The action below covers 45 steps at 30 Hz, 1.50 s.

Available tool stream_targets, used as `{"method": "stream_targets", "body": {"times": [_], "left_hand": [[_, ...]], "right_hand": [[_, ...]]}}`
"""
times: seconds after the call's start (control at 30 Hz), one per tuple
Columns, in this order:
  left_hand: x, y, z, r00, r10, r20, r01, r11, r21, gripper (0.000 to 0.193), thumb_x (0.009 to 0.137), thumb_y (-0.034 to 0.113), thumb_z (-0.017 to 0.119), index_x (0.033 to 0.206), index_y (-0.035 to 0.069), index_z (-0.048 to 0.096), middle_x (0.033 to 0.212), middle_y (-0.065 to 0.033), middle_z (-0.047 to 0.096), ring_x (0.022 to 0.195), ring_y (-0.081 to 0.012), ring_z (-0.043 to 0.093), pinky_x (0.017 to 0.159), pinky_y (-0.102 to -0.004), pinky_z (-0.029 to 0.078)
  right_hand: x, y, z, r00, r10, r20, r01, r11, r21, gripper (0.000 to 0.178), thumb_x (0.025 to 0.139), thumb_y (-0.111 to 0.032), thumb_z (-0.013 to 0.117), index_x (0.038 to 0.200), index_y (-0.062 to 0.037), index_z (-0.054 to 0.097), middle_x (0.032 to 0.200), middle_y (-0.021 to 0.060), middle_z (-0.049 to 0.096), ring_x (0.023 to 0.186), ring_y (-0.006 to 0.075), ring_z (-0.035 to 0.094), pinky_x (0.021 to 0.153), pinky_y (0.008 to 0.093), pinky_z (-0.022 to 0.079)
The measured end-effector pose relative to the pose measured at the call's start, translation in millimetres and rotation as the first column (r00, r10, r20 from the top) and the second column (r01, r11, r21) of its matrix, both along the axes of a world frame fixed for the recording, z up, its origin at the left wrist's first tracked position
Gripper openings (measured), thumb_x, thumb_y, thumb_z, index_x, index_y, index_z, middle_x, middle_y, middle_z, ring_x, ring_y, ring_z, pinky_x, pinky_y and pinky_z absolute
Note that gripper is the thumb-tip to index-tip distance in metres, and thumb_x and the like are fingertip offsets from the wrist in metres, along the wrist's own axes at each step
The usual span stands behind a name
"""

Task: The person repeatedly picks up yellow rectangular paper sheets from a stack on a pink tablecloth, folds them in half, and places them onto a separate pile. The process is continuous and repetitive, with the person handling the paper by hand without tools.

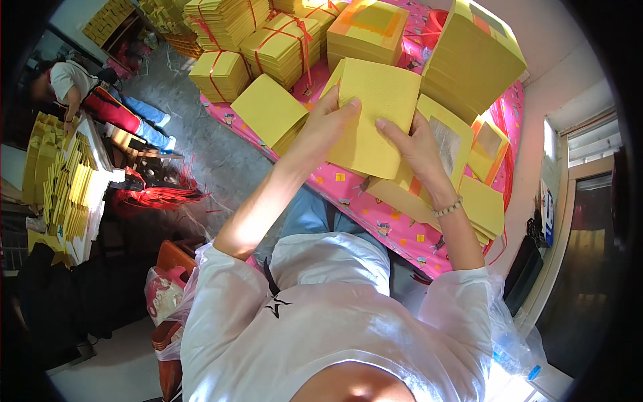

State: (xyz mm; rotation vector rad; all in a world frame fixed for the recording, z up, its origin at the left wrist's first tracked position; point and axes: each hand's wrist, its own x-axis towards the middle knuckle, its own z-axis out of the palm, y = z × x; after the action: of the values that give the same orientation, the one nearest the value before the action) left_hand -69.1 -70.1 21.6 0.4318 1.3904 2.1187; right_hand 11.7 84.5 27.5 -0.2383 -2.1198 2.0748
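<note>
A rectangular sheaf [383, 90] of matte yellow paper is held over the counter [328, 176], left hand [329, 122] and right hand [416, 147] each with grip clamped on its sides; red-tied blocks [278, 45] stand behind on smooth pink patterned covering [403, 236], beside a scuffed grey floor [191, 100]

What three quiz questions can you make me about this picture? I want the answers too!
1. What colour are the ties around the bundled paper stacks?
2. Where is the beaded bracelet? A) On the left wrist. B) On the right wrist.
3. True or false: the left hand and right hand hold the same yellow paper.

Key: 1. Red. 2. B. 3. True.
</note>
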Motion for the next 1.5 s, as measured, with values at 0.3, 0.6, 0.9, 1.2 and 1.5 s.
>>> {"method": "stream_targets", "body": {"times": [0.3,0.6,0.9,1.2,1.5], "left_hand": [[20.4,5.4,-12.4,0.927,0.159,-0.339,-0.159,0.987,0.026,0.033,0.097,0.013,0.047,0.128,0.001,0.042,0.120,-0.0063,0.053,0.110,-0.0116,0.050,0.093,-0.0280,0.041],[43.2,1.1,-6.1,0.825,0.259,-0.503,-0.252,0.964,0.083,0.035,0.098,0.014,0.044,0.127,-0.005,0.037,0.112,-0.0142,0.055,0.103,-0.0156,0.053,0.086,-0.0286,0.044],[25.2,9.5,-11.3,0.984,0.139,-0.109,-0.133,0.989,0.061,0.039,0.096,0.011,0.046,0.134,0.003,0.039,0.124,-0.0078,0.053,0.112,-0.0146,0.052,0.094,-0.0300,0.042],[8.3,11.4,-14.7,0.995,0.071,0.074,-0.064,0.994,-0.089,0.030,0.097,0.015,0.046,0.122,0.001,0.049,0.113,-0.0087,0.061,0.101,-0.0166,0.060,0.086,-0.0315,0.047],[13.8,8.6,-26.6,0.984,0.120,-0.129,-0.126,0.991,-0.040,0.034,0.096,0.010,0.044,0.128,-0.001,0.041,0.120,-0.0105,0.055,0.110,-0.0175,0.053,0.093,-0.0315,0.042]], "right_hand": [[10.7,-3.1,-3.7,0.993,-0.010,-0.121,0.013,1.000,0.025,0.037,0.086,-0.012,0.066,0.118,0.0021,0.053,0.107,0.0083,0.064,0.093,0.0114,0.061,0.078,0.0258,0.051],[30.4,-8.3,0.3,0.985,-0.018,-0.171,0.025,0.999,0.035,0.033,0.085,-0.010,0.067,0.114,0.0025,0.055,0.101,0.0074,0.066,0.087,0.0106,0.062,0.074,0.0260,0.052],[16.7,3.6,5.7,0.999,-0.008,0.045,0.006,0.999,0.048,0.038,0.088,-0.023,0.065,0.117,0.0019,0.057,0.100,0.0076,0.067,0.085,0.0108,0.064,0.072,0.0250,0.052],[6.3,1.1,2.6,0.992,-0.057,0.112,0.062,0.997,-0.042,0.037,0.092,-0.027,0.060,0.117,0.0013,0.058,0.105,0.0062,0.065,0.091,0.0097,0.061,0.079,0.0245,0.048],[9.4,10.0,3.4,0.997,0.001,0.080,-0.011,0.993,0.116,0.034,0.089,-0.025,0.065,0.107,0.0031,0.063,0.092,0.0062,0.068,0.078,0.0093,0.063,0.070,0.0240,0.051]]}}
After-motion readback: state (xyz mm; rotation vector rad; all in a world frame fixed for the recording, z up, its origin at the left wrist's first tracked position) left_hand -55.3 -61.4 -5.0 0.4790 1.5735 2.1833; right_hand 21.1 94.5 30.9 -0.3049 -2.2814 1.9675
